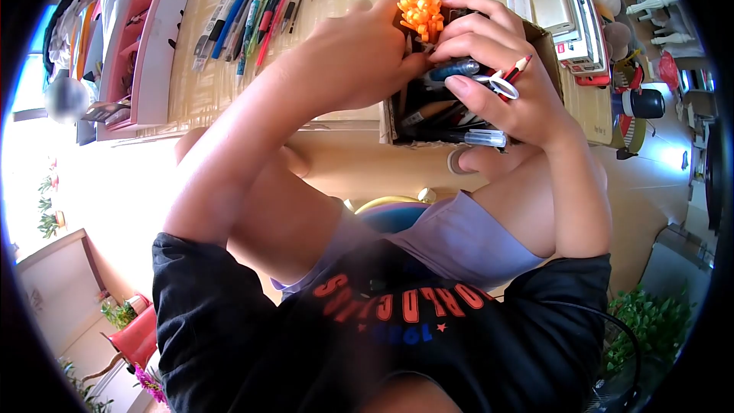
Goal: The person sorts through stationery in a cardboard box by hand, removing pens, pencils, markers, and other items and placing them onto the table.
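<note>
A cardboard box (388, 124) holding several pens stands at the table's near edge. My left hand (355, 57) is closed at its left side, with fingertips beside an orange spiky flower-like topper (421, 14); what they grip is hidden. My right hand (508, 69) curves over the box, its fingers bent and the thumb against a blue-capped pen (455, 69). Between this thumb and the fingers also show a red pencil (520, 66) and a white ring-shaped part (504, 87). A clear-capped pen (485, 138) lies lower, along the box's near side.
Several pens and markers (248, 15) lie side by side on the table (336, 0) at the left. A pink-and-white organizer (149, 38) stands farther left. Stacked boxes (581, 38) and a dark-capped bottle (642, 104) are at the right. My knees are below the table edge.
</note>
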Demonstrator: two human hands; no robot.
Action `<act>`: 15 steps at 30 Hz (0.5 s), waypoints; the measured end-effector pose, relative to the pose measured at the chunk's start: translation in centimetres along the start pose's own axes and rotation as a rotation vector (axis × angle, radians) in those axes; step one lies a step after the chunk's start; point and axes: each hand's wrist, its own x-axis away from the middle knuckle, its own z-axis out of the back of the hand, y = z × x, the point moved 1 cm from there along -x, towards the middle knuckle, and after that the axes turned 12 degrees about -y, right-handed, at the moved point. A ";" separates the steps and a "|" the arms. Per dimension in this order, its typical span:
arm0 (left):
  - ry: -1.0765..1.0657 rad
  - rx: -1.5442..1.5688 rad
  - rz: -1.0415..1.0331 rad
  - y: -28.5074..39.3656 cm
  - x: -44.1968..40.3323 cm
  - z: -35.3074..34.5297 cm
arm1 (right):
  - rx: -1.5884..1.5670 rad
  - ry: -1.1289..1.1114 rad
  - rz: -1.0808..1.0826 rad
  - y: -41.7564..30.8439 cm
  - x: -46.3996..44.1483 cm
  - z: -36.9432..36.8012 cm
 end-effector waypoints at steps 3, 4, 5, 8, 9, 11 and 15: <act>0.083 0.015 -0.053 -0.5 -0.2 -0.9 | 0.000 -0.004 0.002 0.0 0.0 0.0; 0.109 0.020 -0.055 -0.5 -0.2 -1.1 | -0.002 -0.007 0.001 0.0 -0.1 0.0; 0.134 0.025 -0.058 -0.5 -0.2 -1.2 | -0.004 -0.009 0.002 0.0 -0.1 0.0; 0.166 0.078 -0.015 0.1 0.0 -1.3 | 0.002 -0.022 -0.003 0.1 0.1 0.1; 0.170 0.105 0.008 0.5 0.3 -1.4 | -0.001 -0.024 0.001 0.1 0.1 0.1; 0.189 0.108 0.080 1.4 1.2 -1.0 | -0.005 -0.026 0.011 0.2 0.1 0.2; 0.270 0.003 0.155 2.4 2.4 -1.2 | -0.018 -0.044 0.021 0.1 0.0 0.2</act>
